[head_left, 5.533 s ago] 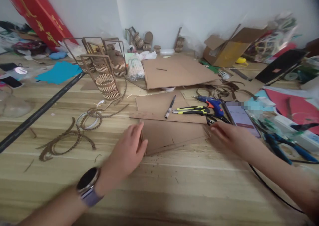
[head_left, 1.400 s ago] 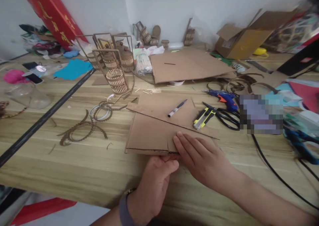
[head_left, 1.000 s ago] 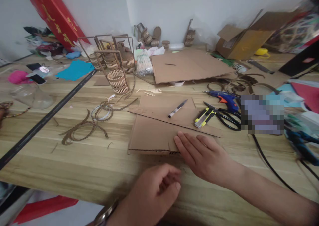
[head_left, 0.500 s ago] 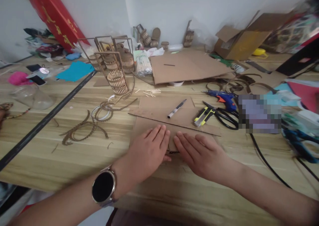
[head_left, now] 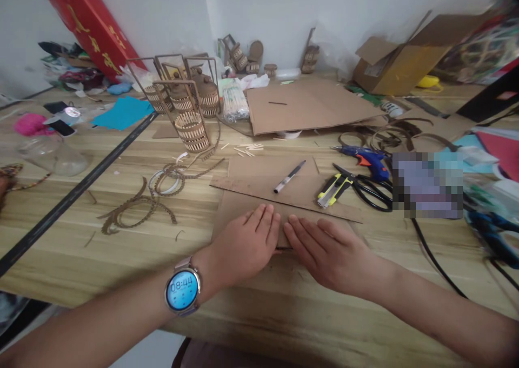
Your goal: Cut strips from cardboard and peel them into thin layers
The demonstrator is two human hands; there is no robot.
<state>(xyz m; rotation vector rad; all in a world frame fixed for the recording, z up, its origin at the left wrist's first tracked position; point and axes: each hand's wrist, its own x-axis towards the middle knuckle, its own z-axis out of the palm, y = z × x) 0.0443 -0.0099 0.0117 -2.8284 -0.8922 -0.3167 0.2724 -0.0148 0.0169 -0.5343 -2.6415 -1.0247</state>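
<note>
Both hands lie palm down on a piece of brown cardboard [head_left: 231, 211] near the table's front. My left hand [head_left: 243, 243], with a lit watch [head_left: 182, 289] on its wrist, rests flat with fingers stretched forward. Close beside it, my right hand [head_left: 328, 249] presses flat too, fingers pointing toward the left hand. Neither holds anything. Just beyond the fingers, a pen [head_left: 289, 177] lies on the cardboard. A yellow and black utility knife [head_left: 334, 188] and black-handled scissors [head_left: 371, 192] are to the right of the pen. The hands cover part of the cardboard's near edge.
Small stick-walled baskets with tall handles [head_left: 192, 132] stand at the back left. Curled corrugated strips [head_left: 138, 211] lie on the left. Behind are loose sticks [head_left: 249, 149] and a large cardboard sheet [head_left: 308, 106]. A blue glue gun [head_left: 368, 161] and an open box [head_left: 389, 65] are right.
My left forearm and wrist have shifted slightly right and up, and the watch face has lit. Both hands stay flat on the cardboard. The view has shifted slightly.
</note>
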